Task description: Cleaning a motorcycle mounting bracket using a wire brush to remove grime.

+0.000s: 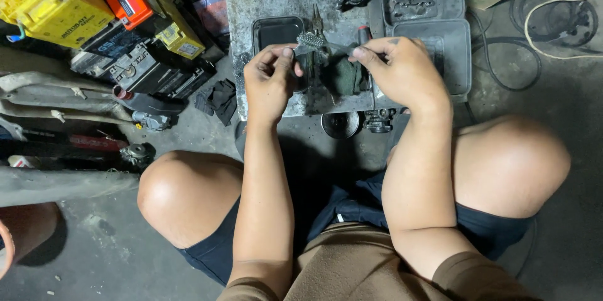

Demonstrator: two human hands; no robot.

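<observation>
My left hand (270, 81) and my right hand (402, 72) are raised together over a low grey work slab (257, 9). Between their fingertips I hold a small metal part with a knurled, toothed end (310, 40); the left pinches the end by the teeth, the right grips the shaft end. Under the hands lies a dark green rag (344, 78). A black rectangular tray (276, 30) sits on the slab behind my left hand, with pliers (317, 21) beside it.
Black plastic trays (433, 31) with small metal parts stand at the right. Yellow and orange vehicle batteries (56, 3) are stacked at the left by exhaust pipes (56, 109). Cables (553, 18) coil at the far right. A round cup (340, 124) and a metal fitting (379, 122) sit below the slab's edge.
</observation>
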